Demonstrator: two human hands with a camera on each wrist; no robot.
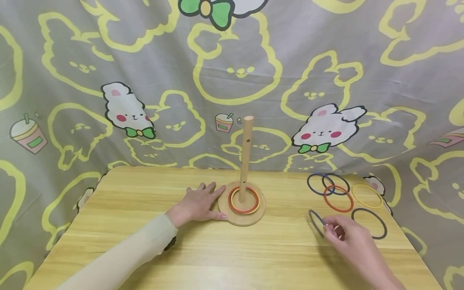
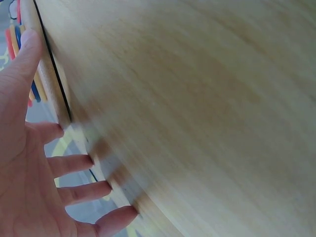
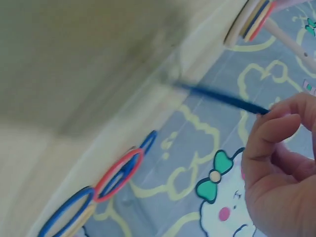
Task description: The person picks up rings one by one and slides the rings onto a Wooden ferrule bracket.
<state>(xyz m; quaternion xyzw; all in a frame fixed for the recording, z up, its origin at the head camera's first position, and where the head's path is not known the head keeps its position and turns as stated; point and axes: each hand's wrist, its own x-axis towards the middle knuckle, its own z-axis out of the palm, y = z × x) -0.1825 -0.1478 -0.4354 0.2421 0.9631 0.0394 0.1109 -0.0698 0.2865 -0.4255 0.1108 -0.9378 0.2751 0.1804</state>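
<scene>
Fingers spread, my left hand (image 1: 197, 203) rests on the table at the left side of a round wooden base (image 1: 243, 220). Its thumb and fingertips touch the base's edge, and the left wrist view shows the thumb against the rim. An upright wooden peg (image 1: 247, 149) rises from the base. Around its foot lie stacked rings, with a red ring (image 1: 229, 201) on top; blue and yellow-orange ones show below it from the side. My right hand (image 1: 349, 239) pinches a thin blue ring (image 3: 222, 98) between thumb and fingers, tilted above the table to the right of the base.
At the table's back right lie two overlapping blue rings (image 1: 308, 184), with a red ring (image 1: 342, 211) across them. A yellow ring (image 1: 362, 185) and a dark blue ring (image 1: 386, 229) lie near the right edge. A patterned curtain (image 1: 174, 80) hangs behind the table (image 1: 145, 193).
</scene>
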